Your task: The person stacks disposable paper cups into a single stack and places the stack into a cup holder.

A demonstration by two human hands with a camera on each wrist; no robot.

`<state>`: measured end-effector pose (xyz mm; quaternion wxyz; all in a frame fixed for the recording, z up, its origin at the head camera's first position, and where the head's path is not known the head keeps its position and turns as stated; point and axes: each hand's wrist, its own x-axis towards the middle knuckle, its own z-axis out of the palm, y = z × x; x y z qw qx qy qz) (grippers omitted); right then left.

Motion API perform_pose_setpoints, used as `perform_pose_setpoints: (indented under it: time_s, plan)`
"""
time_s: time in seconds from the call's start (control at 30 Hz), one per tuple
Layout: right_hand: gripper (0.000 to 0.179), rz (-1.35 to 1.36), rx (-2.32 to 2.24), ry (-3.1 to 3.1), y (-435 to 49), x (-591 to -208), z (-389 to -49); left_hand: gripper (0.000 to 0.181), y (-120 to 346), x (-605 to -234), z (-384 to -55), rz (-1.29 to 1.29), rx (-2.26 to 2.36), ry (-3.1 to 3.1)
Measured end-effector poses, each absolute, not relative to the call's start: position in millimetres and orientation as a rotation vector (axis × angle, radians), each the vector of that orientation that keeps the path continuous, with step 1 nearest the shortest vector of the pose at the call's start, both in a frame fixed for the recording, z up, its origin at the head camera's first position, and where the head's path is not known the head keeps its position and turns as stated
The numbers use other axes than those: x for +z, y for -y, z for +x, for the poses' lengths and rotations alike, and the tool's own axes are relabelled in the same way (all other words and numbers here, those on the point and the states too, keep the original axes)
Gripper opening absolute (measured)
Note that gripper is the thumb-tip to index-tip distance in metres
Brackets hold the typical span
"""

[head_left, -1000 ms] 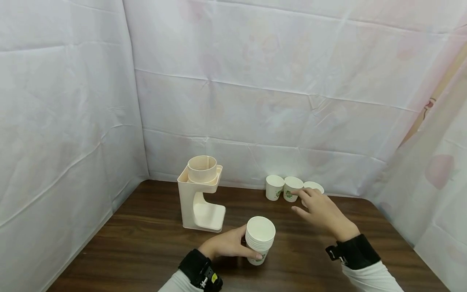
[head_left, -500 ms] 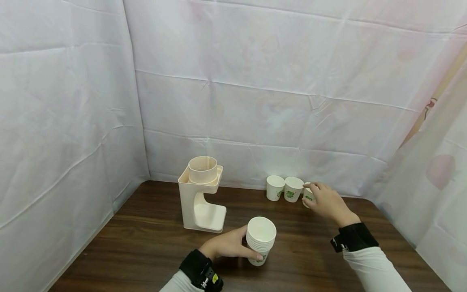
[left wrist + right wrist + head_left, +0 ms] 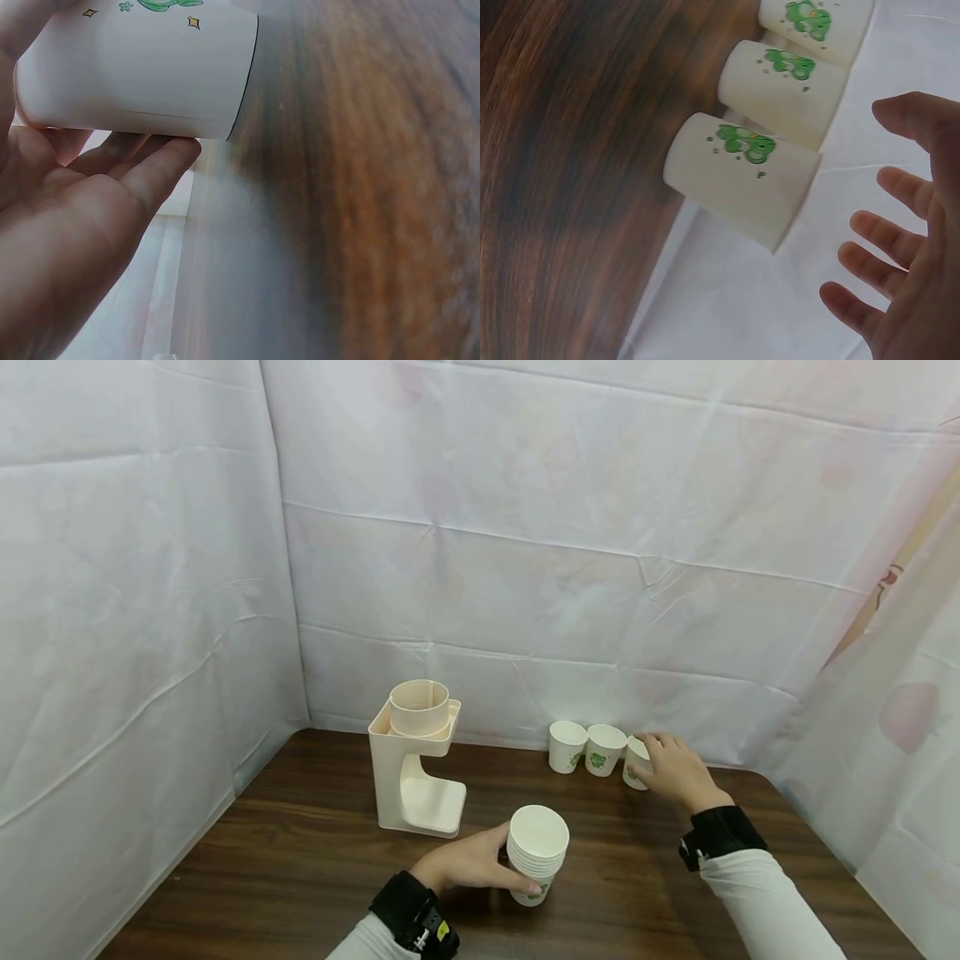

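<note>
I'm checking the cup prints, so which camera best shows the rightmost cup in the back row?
Right wrist: the rightmost cup appears large and uncovered, its green print clear. Head shows it smaller, partly hidden behind the right hand. In left wrist I can't make it out.

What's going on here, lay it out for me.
A person's left hand grips a nested stack of paper cups. The right hand, fingers apart, hovers, gripping nothing, by the rightmost paper cup in a row of three upright at the back of the wood-grain table. A cream stand with a round holder on top stands to the left.
</note>
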<state>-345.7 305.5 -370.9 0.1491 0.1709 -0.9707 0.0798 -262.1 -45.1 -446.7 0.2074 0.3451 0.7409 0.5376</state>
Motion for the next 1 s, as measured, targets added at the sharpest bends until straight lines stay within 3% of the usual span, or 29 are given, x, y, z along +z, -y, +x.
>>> perform_pose_setpoints:
  time_s: [0.47, 1.0]
  plan:
    - [0.057, 0.407, 0.219, 2.881, -315.0, -375.1, -381.2, 0.074, 44.4, -445.3, -263.3, 0.99, 1.501, -2.047]
    - [0.074, 0.368, 0.203, 3.08, -314.9, -358.6, -396.4, 0.074, 44.3, -448.5, -264.7, 1.006, 1.512, -2.03]
